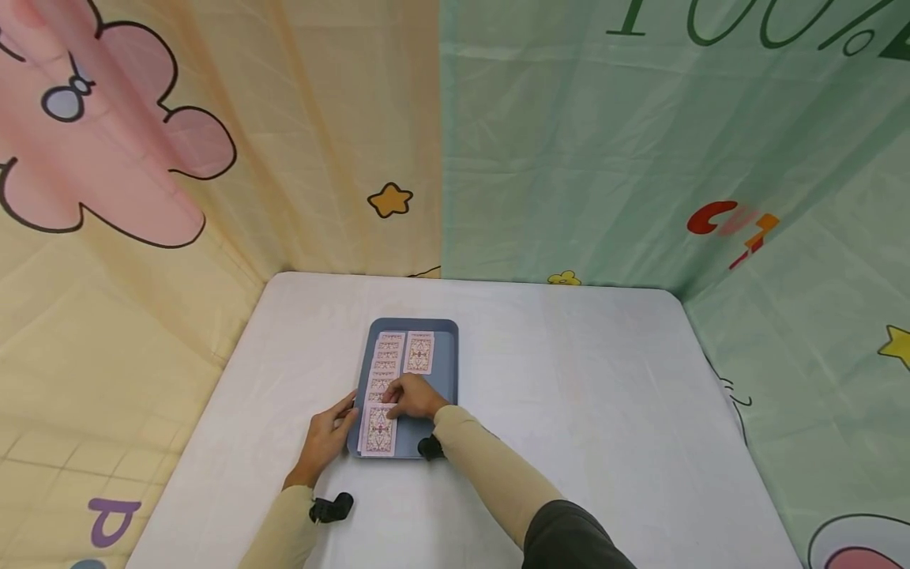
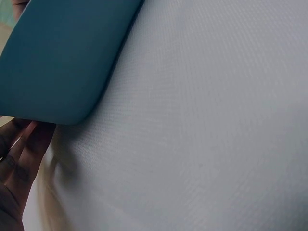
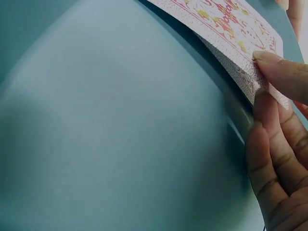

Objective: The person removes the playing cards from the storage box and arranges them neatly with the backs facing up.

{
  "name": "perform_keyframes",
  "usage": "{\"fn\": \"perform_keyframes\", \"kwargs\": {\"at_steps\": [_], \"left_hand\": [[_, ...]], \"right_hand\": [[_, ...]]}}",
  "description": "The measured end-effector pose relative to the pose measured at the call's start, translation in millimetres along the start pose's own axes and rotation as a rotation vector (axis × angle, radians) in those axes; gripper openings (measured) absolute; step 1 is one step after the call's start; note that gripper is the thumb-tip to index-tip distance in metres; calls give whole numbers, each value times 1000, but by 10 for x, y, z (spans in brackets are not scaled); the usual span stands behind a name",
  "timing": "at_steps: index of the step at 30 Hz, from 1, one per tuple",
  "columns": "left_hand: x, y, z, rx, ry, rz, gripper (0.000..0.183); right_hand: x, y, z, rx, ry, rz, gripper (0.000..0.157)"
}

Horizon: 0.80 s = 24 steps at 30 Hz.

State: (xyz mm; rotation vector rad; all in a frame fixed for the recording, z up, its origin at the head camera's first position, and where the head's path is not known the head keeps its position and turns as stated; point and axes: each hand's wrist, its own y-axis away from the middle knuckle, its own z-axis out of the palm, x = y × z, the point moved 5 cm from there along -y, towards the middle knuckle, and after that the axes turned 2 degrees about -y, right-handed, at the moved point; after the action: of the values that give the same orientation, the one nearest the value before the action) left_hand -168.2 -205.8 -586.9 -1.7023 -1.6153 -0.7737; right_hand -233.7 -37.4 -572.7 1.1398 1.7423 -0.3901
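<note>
My right hand (image 1: 415, 397) pinches the upper right corner of a playing card (image 1: 379, 433) between thumb and fingertips. This card has a red and yellow patterned back and is the front one in an overlapping column. In the right wrist view the card (image 3: 231, 21) is raised at that corner, with another card's edge under it. The cards lie in a blue tray (image 1: 445, 356). At the tray's left side is my left hand (image 1: 329, 435); in the left wrist view its fingers (image 2: 24, 159) are fairly straight and touch the tray's edge.
Another patterned card (image 1: 419, 352) lies in the tray's upper right, beside the column of overlapping cards (image 1: 386, 365). The tray stands on a table with a white cloth (image 1: 569, 395). Printed curtains (image 1: 569, 158) hang around the table's back and sides.
</note>
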Motion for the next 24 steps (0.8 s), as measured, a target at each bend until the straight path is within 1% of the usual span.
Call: {"fn": "perform_keyframes", "kwargs": {"at_steps": [6,14,20,24], "left_hand": [[3,7,-1,14,-5,-1,40],[-11,8,3,-6,1,-11,41],[-4,-2,-1,5,8,0,40],[-11,-2,4,2,10,-9,41]], "right_hand": [[26,20,-12,-15,-71,-10,19],[49,9,-7,-18,-73,-24,17],[78,-10,-2,-22,-73,-19,13],[95,-20,2,-33,-79,-17,9]]}}
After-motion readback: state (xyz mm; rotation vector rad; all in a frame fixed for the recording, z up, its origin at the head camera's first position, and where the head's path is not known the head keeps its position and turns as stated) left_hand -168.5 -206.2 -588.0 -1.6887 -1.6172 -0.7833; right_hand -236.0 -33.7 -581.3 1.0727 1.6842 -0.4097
